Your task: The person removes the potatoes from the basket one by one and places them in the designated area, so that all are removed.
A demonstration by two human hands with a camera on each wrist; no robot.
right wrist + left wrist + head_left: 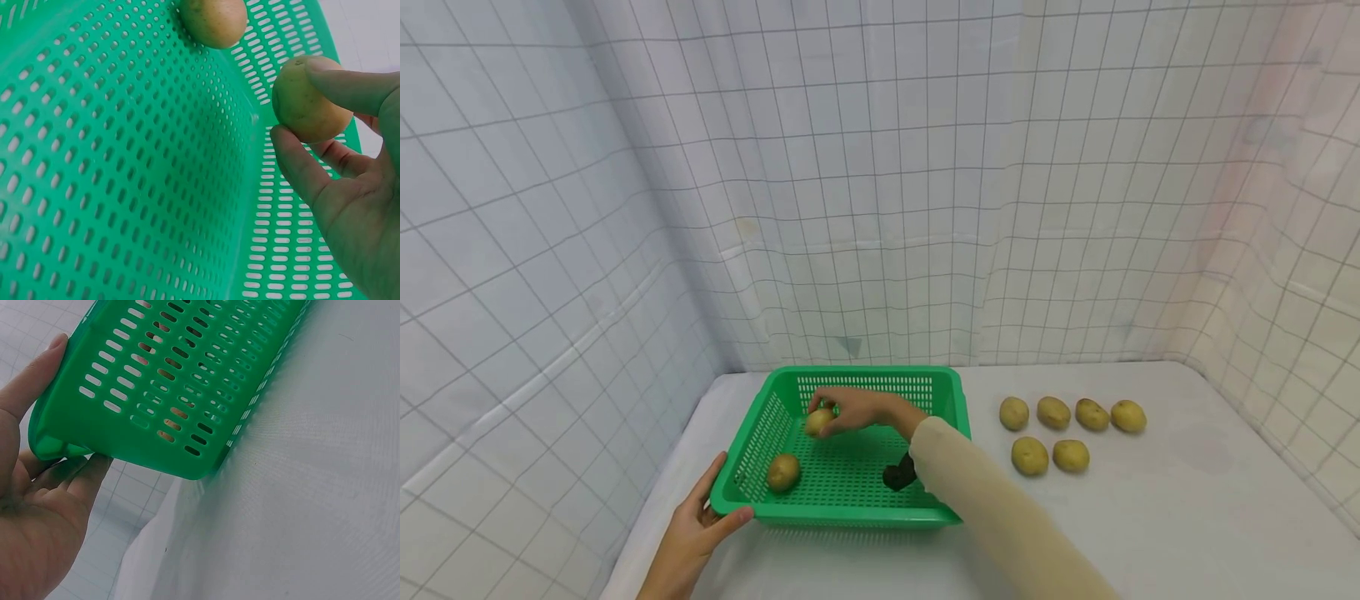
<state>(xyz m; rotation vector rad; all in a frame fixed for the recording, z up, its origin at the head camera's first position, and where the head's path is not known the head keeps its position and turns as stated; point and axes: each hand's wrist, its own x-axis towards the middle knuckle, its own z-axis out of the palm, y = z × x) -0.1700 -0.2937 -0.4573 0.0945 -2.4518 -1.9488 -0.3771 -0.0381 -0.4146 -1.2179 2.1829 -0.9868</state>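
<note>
A green plastic basket (850, 514) with slotted walls stands on the white-covered table. My left hand (687, 527) grips its near left corner, the thumb on the rim and the other fingers around the outside; the left wrist view shows those fingers (90, 481) curled under the rim. Inside the basket, toward the back left, my right hand (853, 408) holds a potato (307, 103) between thumb and fingers. Another potato (783, 472) lies on the basket floor near the front left corner. Whether the held potato touches the floor or wall, I cannot tell.
Several more potatoes lie on the table right of the basket, in a back row with one potato (1053, 412) and a front pair with another (1029, 456). Grid-patterned white sheets (865, 208) hang behind and at both sides. My right forearm crosses the basket's right part.
</note>
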